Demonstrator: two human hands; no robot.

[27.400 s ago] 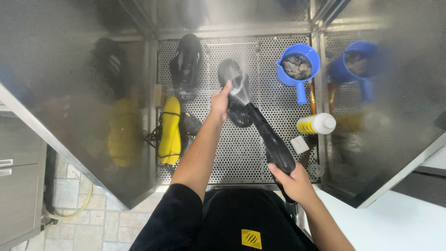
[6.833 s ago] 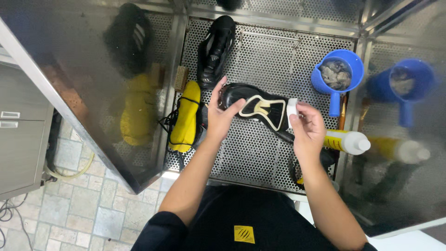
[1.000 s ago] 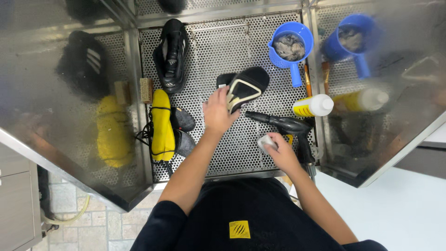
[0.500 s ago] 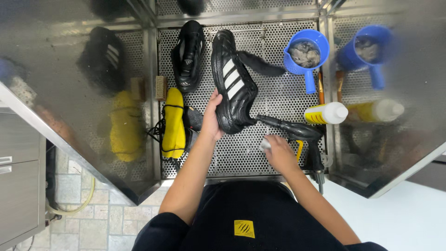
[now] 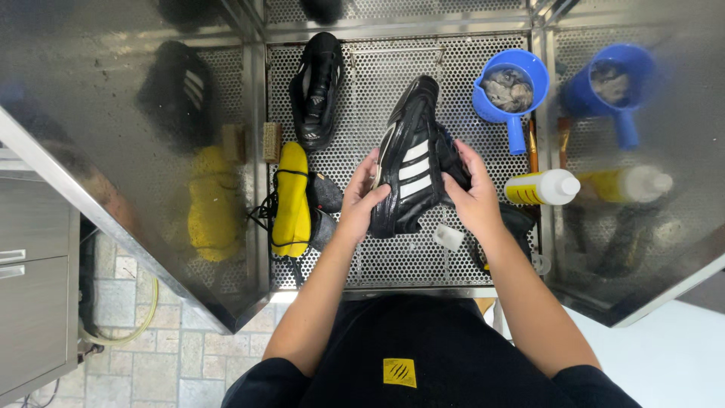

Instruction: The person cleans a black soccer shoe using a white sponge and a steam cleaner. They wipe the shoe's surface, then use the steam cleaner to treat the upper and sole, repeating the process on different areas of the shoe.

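Item: black boot with white stripes [image 5: 411, 162], held above the perforated steel tray [image 5: 377, 261], nearest you. Your left hand [image 5: 361, 202] has its fingers curled round the sole edge; your right hand [image 5: 472, 193] is closed on the heel side. Likely light, supple upper, stiff sole, possibly slick: grip sole and heel. Beyond: yellow shoe [image 5: 291, 189], white bottle [image 5: 542, 187], second black boot [image 5: 317, 91], blue jug [image 5: 507, 87].

Bare mesh [image 5: 393, 257] below hands; yellow shoe [image 5: 291, 193] left, bottle [image 5: 542, 187] right, possibly crowding.
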